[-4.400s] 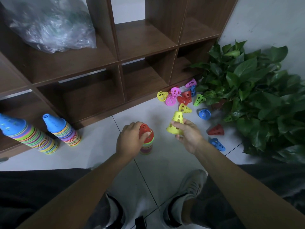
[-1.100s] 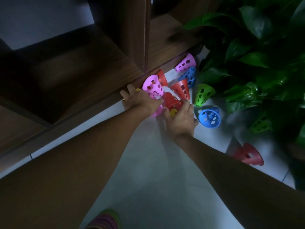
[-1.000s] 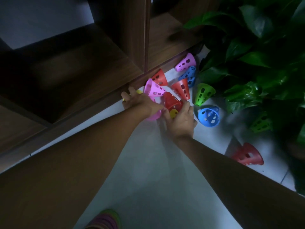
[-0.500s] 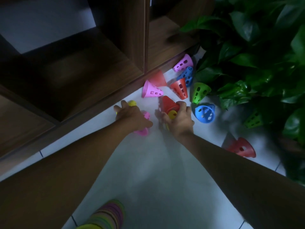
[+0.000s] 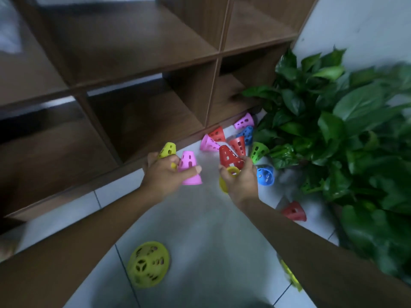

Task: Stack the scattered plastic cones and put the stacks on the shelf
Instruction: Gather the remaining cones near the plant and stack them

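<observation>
Fingers of my left hand (image 5: 163, 173) curl round a pink cone (image 5: 189, 167) held upright at centre frame, with a yellow-green cone (image 5: 167, 150) tucked behind the same hand; whether that second one is truly gripped or merely wedged, I cannot tell. My right hand (image 5: 241, 177) clutches a red cone (image 5: 228, 156) and a yellow cone (image 5: 229, 176) beneath it, its rim poking out by my palm.

These feel to me like thin, hollow, perforated plastic: light, stiff enough to keep shape, a little slick. I judge the best hold is round the wall near the wide rim, so the narrow top is free to nest into the next.

More scattered cones (image 5: 235, 138) lie on the floor (image 5: 200, 230) just right of centre, against the foot of the shelf (image 5: 133, 63); a blue one (image 5: 265, 175) sits beside my right hand and another red one (image 5: 294, 211) lower right. At lower centre a yellow stack (image 5: 148, 264) stands, seen from above, so its height is hidden. The plant (image 5: 344, 130) at right covers at least one green cone. Motion blur smears the edges, and my right forearm cuts off something yellow at lower right.
</observation>
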The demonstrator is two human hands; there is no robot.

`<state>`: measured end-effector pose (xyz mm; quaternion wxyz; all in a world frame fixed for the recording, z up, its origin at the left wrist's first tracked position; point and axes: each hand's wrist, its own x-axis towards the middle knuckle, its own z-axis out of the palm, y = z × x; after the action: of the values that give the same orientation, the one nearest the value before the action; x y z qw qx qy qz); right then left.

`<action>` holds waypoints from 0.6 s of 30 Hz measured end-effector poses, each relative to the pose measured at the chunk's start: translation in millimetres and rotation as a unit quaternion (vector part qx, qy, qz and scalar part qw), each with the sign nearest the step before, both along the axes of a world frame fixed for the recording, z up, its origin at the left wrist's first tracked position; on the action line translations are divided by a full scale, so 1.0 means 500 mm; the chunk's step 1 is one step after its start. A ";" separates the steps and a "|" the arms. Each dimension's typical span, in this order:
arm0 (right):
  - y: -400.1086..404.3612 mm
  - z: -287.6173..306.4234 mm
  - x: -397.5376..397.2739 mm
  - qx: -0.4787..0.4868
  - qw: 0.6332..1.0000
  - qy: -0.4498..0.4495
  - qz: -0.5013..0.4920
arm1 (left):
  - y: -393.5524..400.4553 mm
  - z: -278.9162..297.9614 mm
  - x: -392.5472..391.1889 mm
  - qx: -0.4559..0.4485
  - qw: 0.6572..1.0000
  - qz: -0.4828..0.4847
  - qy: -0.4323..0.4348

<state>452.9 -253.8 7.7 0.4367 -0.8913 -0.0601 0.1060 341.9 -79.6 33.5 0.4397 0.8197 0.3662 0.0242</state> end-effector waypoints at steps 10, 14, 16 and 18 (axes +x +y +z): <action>-0.024 0.185 -0.156 0.058 0.995 -0.042 0.062 | -0.041 0.137 -0.182 0.018 0.998 0.000 -0.066; -0.053 0.210 -0.216 0.061 0.996 -0.023 0.053 | -0.060 0.154 -0.255 0.048 0.995 0.010 -0.085; -0.068 0.211 -0.244 0.057 0.997 -0.011 0.049 | -0.074 0.156 -0.291 0.068 0.993 -0.001 -0.096; -0.077 0.213 -0.267 0.053 0.997 0.001 0.049 | -0.088 0.150 -0.319 0.082 0.992 -0.012 -0.097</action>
<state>319.6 -292.5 114.1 0.4772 -0.8629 -0.1090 0.1254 182.5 -123.5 108.4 0.4047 0.8512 0.3086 0.1284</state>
